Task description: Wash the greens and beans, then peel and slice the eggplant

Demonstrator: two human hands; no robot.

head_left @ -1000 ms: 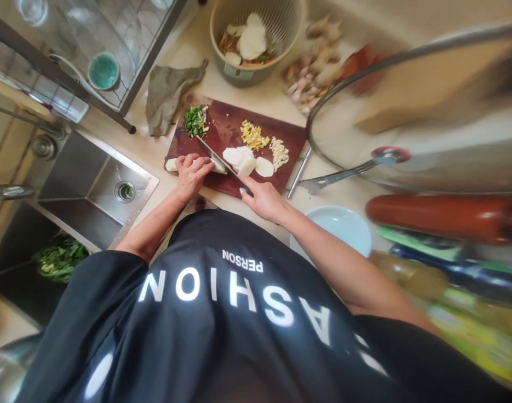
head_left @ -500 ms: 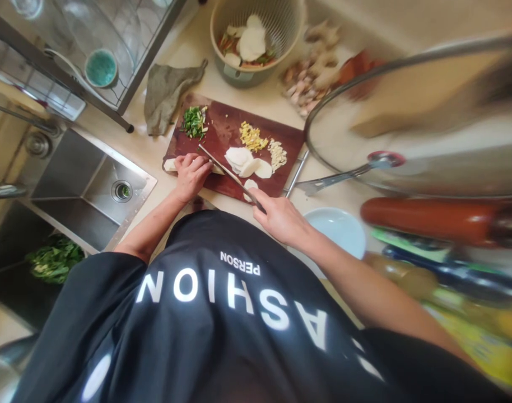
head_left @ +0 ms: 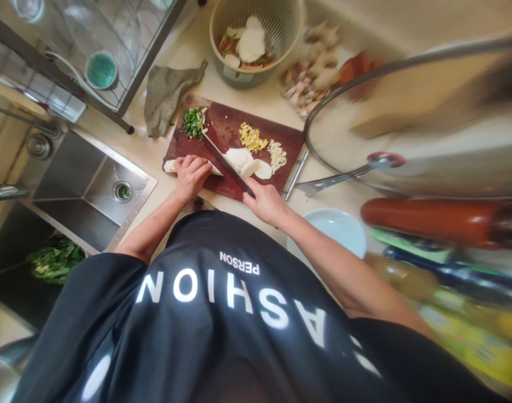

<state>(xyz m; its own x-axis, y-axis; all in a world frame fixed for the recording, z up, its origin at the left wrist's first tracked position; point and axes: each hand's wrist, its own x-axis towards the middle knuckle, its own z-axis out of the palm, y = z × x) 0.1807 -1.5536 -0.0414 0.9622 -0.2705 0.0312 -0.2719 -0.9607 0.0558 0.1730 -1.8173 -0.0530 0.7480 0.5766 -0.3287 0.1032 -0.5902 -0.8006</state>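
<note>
My left hand point(head_left: 192, 176) presses down on a long white peeled root vegetable point(head_left: 170, 165) lying along the near edge of the dark red cutting board point(head_left: 222, 120). Its fingers are curled over the piece. My right hand point(head_left: 265, 200) grips the handle of a knife point(head_left: 227, 165), whose blade slants away across the board, beside the root's cut end. Right of the blade lie several white slices point(head_left: 262, 169). Chopped green scallion point(head_left: 192, 122) sits at the board's far left, with minced yellow ginger point(head_left: 252, 137) and minced garlic point(head_left: 277, 155) on the right.
A colander point(head_left: 239, 75) with sliced vegetables stands behind the board, beside a grey cloth point(head_left: 167, 92). To the left are the sink point(head_left: 100, 196) and a dish rack point(head_left: 140, 61). On the right are a glass lid point(head_left: 323, 112), a spoon point(head_left: 344, 178) and a pale blue bowl point(head_left: 335, 229).
My right hand and the knife have moved a little left and away from me, the blade tip now near the scallion. My left hand stays on the root.
</note>
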